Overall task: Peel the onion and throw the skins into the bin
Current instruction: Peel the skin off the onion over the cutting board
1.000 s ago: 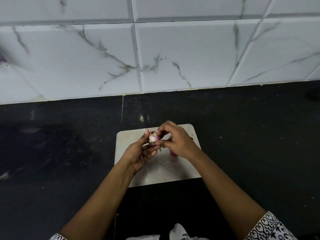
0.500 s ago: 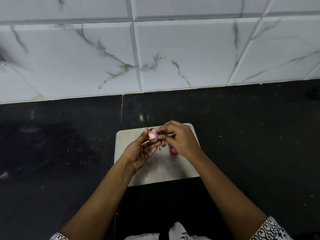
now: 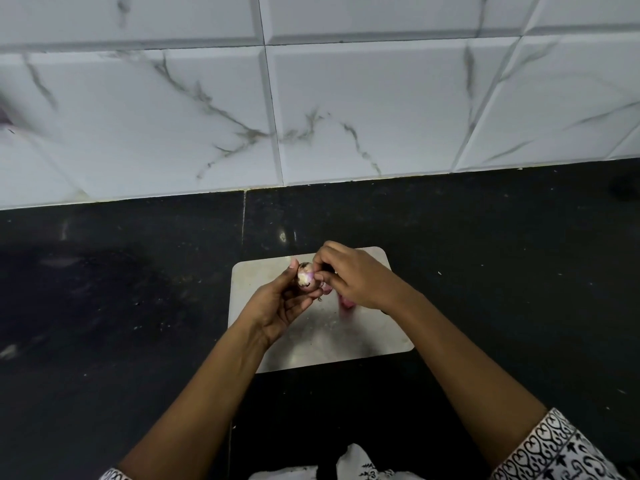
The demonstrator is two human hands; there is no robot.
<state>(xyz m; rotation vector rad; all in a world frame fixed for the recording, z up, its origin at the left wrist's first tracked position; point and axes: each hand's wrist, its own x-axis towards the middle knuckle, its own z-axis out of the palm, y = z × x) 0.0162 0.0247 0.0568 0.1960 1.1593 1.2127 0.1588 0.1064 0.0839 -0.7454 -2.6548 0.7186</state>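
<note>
**Open counter on both flanks, wall behind**

Bare black countertop (image 3: 104,306) spreads to the left and right of the pale cutting board (image 3: 363,336) at centre frame, leaving wide passage on either side. The tiled wall (image 3: 346,116) closes off the upper half. Over the board, the left hand (image 3: 277,306) and right hand (image 3: 356,282) hold the onion (image 3: 305,275) and block the board's middle. Pink skins (image 3: 346,305) lie under the right hand.

Place: kitchen.
Wall: white marble-look tiles (image 3: 363,109).
Worktop: dark stone counter (image 3: 104,306) against tiles.
Gear: pale cutting board (image 3: 346,341) on counter.
</note>
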